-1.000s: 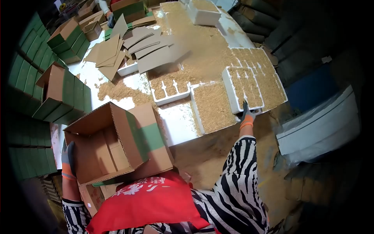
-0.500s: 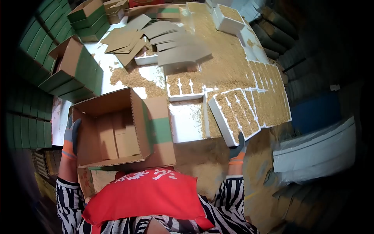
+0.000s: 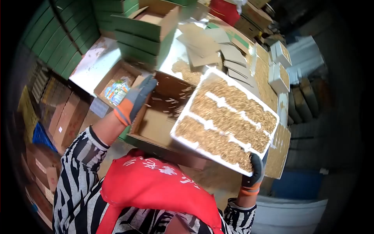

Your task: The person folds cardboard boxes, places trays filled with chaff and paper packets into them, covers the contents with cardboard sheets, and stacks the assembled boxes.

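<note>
Worker's surroundings, placed by the open carton [image 3: 154, 123]. On the near side of the carton, a red apron [image 3: 163, 183] with white lettering lies over black-and-white patterned sleeves [image 3: 80, 171]. Just left of the carton is a small box [image 3: 105, 84] holding colourful packets [image 3: 119, 90]; past that box, still to the carton's left, a bare part of the white table [image 3: 97, 60] shows. To the carton's right and nearer the viewer are a blue panel [image 3: 300, 185] and a pale sheeted stack [image 3: 292, 216]. Beyond the carton, a spill of golden-brown grainy material [image 3: 186, 72], flat cardboard sheets [image 3: 200, 48] and green-sided boxes [image 3: 136, 43] occupy the table. Farther off, to the carton's right, stand two white blocks [image 3: 279, 76]; farthest beyond it is a red object [image 3: 226, 11], its nature unclear.

Hands and tray: the left hand [image 3: 138, 99], gloved, lies along the carton's left edge, fingers nearly straight; whether it clasps the wall cannot be told. The right hand [image 3: 255, 171], also gloved, is closed about the near right corner of a white tray [image 3: 208, 124] filled with grainy material. The tray is tilted, overlapping the carton's right side in view; contact between them cannot be judged. The left hand is apart from the tray, across the carton's opening.
</note>
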